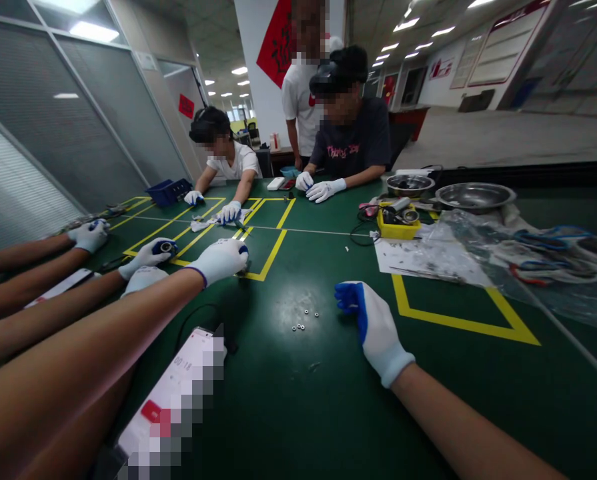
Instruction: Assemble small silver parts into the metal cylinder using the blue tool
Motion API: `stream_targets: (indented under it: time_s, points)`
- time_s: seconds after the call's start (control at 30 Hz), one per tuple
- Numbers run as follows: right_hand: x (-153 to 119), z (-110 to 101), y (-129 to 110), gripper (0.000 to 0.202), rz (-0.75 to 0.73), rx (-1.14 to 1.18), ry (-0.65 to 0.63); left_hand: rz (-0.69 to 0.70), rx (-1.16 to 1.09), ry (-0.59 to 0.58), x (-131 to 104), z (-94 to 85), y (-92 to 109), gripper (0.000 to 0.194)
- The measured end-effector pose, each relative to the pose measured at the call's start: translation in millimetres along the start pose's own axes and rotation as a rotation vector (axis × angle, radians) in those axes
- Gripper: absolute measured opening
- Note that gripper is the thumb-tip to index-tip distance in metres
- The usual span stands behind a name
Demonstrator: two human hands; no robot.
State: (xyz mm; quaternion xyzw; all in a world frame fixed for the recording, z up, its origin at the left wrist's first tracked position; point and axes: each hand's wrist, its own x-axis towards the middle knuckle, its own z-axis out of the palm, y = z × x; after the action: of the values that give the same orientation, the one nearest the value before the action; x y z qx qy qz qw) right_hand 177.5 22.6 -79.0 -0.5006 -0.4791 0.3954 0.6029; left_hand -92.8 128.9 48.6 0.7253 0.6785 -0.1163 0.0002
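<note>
Your right hand [373, 327], white knit glove with blue palm: fingers curled together, holding nothing, resting on the dark green table mat [298, 400]. Small silver ring washers [305, 319]: loose cluster just left of it. Your left hand [221, 259], gloved: fingers curled over a small dark part, grip unclear.

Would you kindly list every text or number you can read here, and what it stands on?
"00:18": on the lit phone screen by the left forearm; the rest is blurred.
Black brush characters on the red diamond-shaped wall hanging: too small to read.
Pink print on the dark T-shirt: unreadable.
Wall boards: unreadable.
</note>
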Motion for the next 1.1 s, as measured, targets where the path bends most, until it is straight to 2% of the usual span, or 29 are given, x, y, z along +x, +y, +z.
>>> stream_targets:
  time_s: [0.1,0.27,0.4,0.53,0.7,0.8,0.87,0.9,1.0,1.07,1.1]
  points:
    - [1.7,2.7,2.2,0.053,0.008,-0.006,0.000,0.044,-0.030,-0.032,-1.8,5.8,0.4,0.042]
    - [2.2,4.7,1.1,0.060,0.025,-0.004,-0.032,0.116,-0.033,-0.044,-4.4,25.9,17.3,0.063]
    - [2.9,5.0,-0.1,0.061,0.026,0.019,-0.040,0.088,-0.029,-0.043,1.6,35.8,33.8,0.058]
    - [5.0,4.0,1.5,0.056,-0.005,-0.026,-0.057,0.040,-0.062,0.023,5.8,39.4,45.5,0.049]
    - [7.1,4.5,0.6,0.051,-0.043,-0.125,-0.044,0.099,-0.104,0.111,-10.4,31.0,68.6,0.036]
    - [5.0,8.0,-0.4,0.048,-0.199,-0.311,0.008,0.255,-0.153,0.133,-33.7,20.1,90.3,0.034]
    - [2.7,10.4,-0.6,0.059,-0.299,-0.432,0.020,0.414,-0.268,0.185,-51.9,12.7,106.5,0.044]
    - [1.6,11.1,-0.9,0.063,-0.323,-0.470,0.009,0.452,-0.328,0.203,-60.7,9.2,114.4,0.053]
    - [-0.2,10.2,-3.2,0.059,-0.294,-0.497,-0.020,0.433,-0.483,0.201,-80.7,0.6,134.0,0.071]
    - [-0.3,8.1,-6.3,0.046,-0.256,-0.473,-0.011,0.395,-0.612,0.218,-85.8,-1.7,140.4,0.064]
    - [-0.3,7.2,-8.1,0.040,-0.243,-0.451,0.000,0.371,-0.684,0.244,-85.8,-0.9,141.1,0.054]
